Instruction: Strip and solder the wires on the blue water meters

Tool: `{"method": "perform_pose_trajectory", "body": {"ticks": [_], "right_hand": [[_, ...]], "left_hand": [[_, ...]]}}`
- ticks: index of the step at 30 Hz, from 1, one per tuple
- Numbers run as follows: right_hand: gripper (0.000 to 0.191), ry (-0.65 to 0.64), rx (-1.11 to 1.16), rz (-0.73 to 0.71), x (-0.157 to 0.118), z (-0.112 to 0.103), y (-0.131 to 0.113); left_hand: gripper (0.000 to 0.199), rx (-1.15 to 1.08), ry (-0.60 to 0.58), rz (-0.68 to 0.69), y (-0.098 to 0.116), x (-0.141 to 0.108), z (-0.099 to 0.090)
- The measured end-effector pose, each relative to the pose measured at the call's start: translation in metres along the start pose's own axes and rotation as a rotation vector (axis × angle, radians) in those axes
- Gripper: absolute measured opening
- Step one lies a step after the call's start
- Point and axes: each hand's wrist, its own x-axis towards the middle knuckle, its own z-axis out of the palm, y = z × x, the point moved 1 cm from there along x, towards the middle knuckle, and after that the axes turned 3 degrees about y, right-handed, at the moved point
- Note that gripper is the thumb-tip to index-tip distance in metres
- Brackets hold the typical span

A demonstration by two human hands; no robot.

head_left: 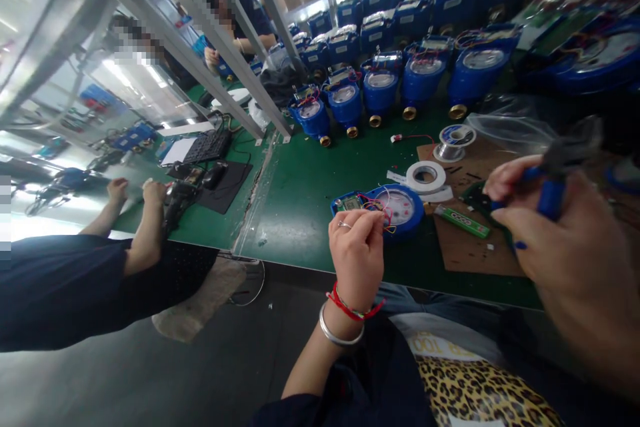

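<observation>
My left hand (356, 250) is closed in a pinch over a blue water meter (417, 210), its fingertips at thin red and yellow wires (389, 228). The meter lies face up near the table's front edge, with a small circuit board (349, 203) showing in its housing. My fingers cover part of the wiring. Off to the right, my right hand (570, 227) is wrapped round blue-handled pliers (553, 197), raised over a brown board and blurred by motion. The jaws point up and away from the meter.
Behind the meter sit a white tape roll (440, 177) and a solder wire spool (456, 137). A green box cutter (463, 221) lies on the brown board (460, 257). Rows of blue meters (380, 83) line the back. A co-worker's hands (154, 193) are at left.
</observation>
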Motion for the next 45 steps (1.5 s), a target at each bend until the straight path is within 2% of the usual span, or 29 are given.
{"method": "perform_pose_trajectory", "body": {"ticks": [3,8,12,27,36,45], "right_hand": [[0.026,-0.012,0.054,0.109,0.005,0.009,-0.01],[0.031,-0.122,0.089,-0.048,0.0,0.028,-0.019],[0.035,-0.164,0.075,-0.1,-0.005,0.035,-0.018],[0.033,-0.193,0.021,-0.113,-0.006,0.035,-0.014],[0.028,-0.23,-0.118,-0.254,0.0,0.038,-0.022],[0.025,-0.234,-0.17,-0.283,-0.001,0.039,-0.022]], "left_hand": [[0.014,-0.044,-0.011,-0.035,0.002,0.001,-0.003],[0.016,-0.06,-0.009,-0.082,0.005,0.002,-0.004],[0.016,-0.075,-0.008,-0.109,0.005,0.003,-0.005],[0.014,-0.149,0.028,-0.167,0.003,0.002,-0.006],[0.014,-0.125,0.0,-0.133,0.004,0.002,-0.005],[0.016,-0.114,-0.008,-0.091,0.003,0.001,-0.003]]}}
